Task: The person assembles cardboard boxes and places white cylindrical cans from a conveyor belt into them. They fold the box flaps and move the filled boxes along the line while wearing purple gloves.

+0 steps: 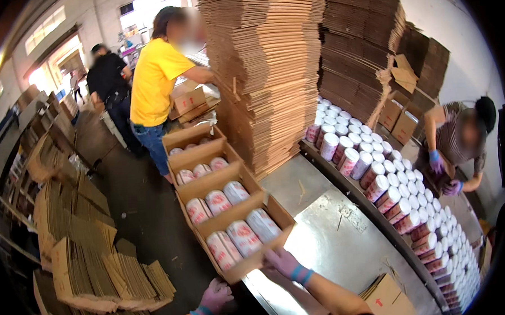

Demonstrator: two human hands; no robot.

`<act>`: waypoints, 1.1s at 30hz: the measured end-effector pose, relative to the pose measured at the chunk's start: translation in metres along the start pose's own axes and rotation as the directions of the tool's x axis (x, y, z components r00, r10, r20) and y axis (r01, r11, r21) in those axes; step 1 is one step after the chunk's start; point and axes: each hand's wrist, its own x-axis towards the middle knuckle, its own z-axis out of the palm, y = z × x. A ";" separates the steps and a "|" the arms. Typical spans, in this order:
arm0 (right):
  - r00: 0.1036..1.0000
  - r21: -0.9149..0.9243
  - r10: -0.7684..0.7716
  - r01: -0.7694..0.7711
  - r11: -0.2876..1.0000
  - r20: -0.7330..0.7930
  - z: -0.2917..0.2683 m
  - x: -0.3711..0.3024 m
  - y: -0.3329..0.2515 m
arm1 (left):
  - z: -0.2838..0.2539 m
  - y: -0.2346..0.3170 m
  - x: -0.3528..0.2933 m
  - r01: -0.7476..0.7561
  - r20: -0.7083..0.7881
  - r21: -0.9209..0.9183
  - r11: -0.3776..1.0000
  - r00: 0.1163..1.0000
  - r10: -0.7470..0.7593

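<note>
A row of open cardboard boxes runs away from me; the nearest cardboard box [256, 262] has three white cylindrical cans with red or purple print showing in it, such as this can [244, 238]. My right hand [282, 262], in a thin purple glove with a teal wristband, grips that box at its near right corner. Below the box and apart from it, my left hand [216, 296], gloved the same way, hangs with loosely bent fingers and nothing visible in it. The second box [247, 207] also holds three cans.
Right of the metal table [318, 233], many cans [387, 199] stand in rows. Flattened cartons [271, 72] rise in a tall stack ahead; more cardboard [99, 271] lies left. A person in yellow [159, 77] stands beyond the boxes, another person [457, 143] at right. Folded cardboard [389, 300] lies near me.
</note>
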 end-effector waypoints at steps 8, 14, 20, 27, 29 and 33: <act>0.990 -0.012 -0.118 0.118 0.993 -0.072 0.006 0.128 -0.043 | 0.093 0.084 0.016 -0.757 0.561 0.103 0.645 0.579 0.591; 0.912 0.153 -0.110 0.184 0.971 -0.395 -0.045 -0.088 0.012 | 0.183 0.100 -0.017 -0.927 0.824 -0.162 0.338 0.061 0.563; -0.092 -0.104 -0.203 -0.619 0.778 -0.975 -0.095 -0.414 0.175 | 0.262 0.104 -0.074 -0.954 0.911 -0.296 -0.043 -0.296 0.288; 0.062 0.239 0.347 -0.613 0.754 -0.936 -0.047 -0.453 0.240 | 0.287 0.091 -0.079 -0.971 0.941 0.012 -0.239 -0.070 0.332; 0.140 0.189 0.337 -0.605 0.773 -0.931 -0.035 -0.432 0.221 | 0.254 0.077 -0.074 -0.950 0.946 0.034 -0.309 -0.070 0.318; 0.269 0.077 0.251 -0.526 0.847 -0.930 -0.018 -0.388 0.198 | 0.197 0.067 -0.044 -0.982 0.995 -0.085 -0.167 -0.092 0.033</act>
